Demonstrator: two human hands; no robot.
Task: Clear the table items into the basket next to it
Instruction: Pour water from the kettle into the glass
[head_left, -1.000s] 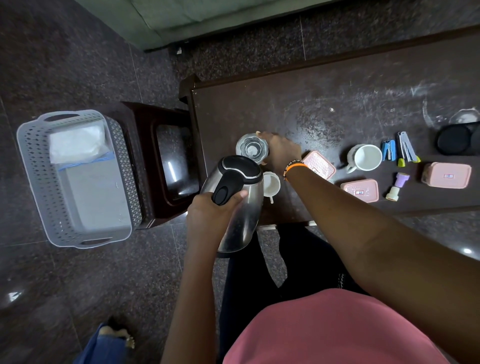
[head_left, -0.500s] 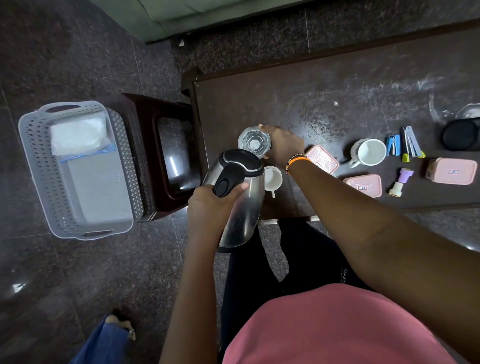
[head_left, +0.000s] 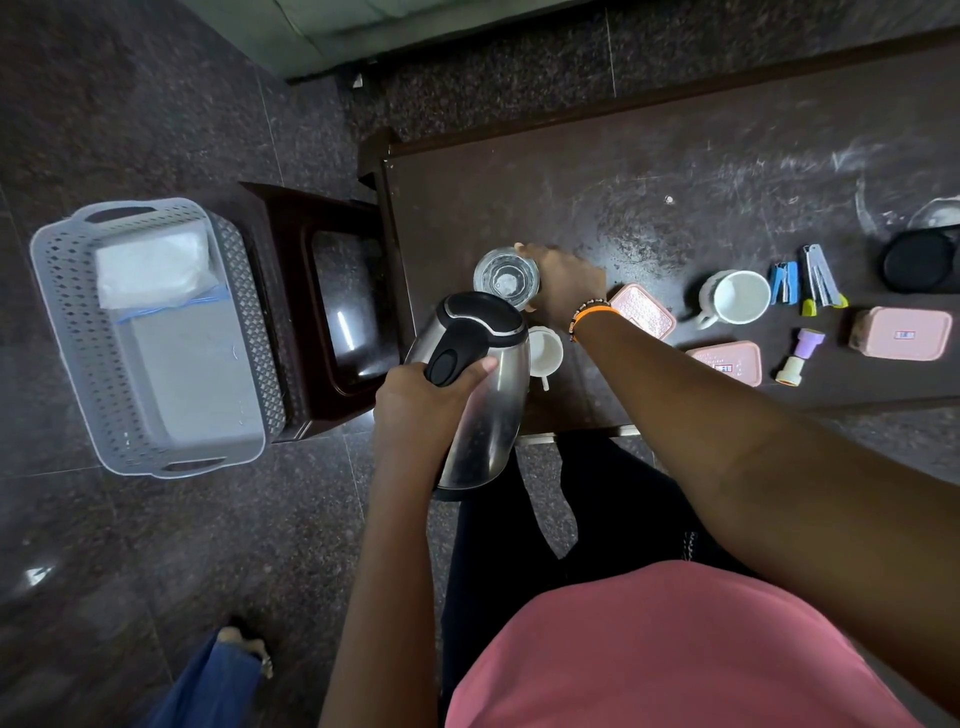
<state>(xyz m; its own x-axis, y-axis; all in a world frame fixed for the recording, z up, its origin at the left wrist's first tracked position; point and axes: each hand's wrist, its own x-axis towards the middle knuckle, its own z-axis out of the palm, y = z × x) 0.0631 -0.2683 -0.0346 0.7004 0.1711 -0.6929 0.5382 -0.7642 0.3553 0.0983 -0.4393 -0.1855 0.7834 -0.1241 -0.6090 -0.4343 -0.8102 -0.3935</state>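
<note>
Head view: the person's left hand (head_left: 423, 400) is wrapped around the black handle of a steel kettle (head_left: 480, 395), which hangs at the near left corner of the table (head_left: 675, 171), partly over the floor. The right hand (head_left: 563, 283) reaches across, its fingers curled against the side of a clear glass (head_left: 506, 278) standing on the table; whether the grasp is fully closed cannot be told.

The basket (head_left: 67, 332) sits on the floor well to the left, beyond a dark stool (head_left: 291, 291). It holds a white packet (head_left: 153, 270) and a flat grey item; otherwise it has room. By that, the clearing looks barely begun. Left on the table are a small white cup (head_left: 545, 351) beside the kettle, a white mug (head_left: 735, 299), three pink boxes (head_left: 901, 332), two staplers (head_left: 802, 278), a purple stamp (head_left: 800, 356) and a black disc (head_left: 922, 260).

The stool stands between table and basket, so the kettle likely has to pass over it. The floor around the basket is open.
</note>
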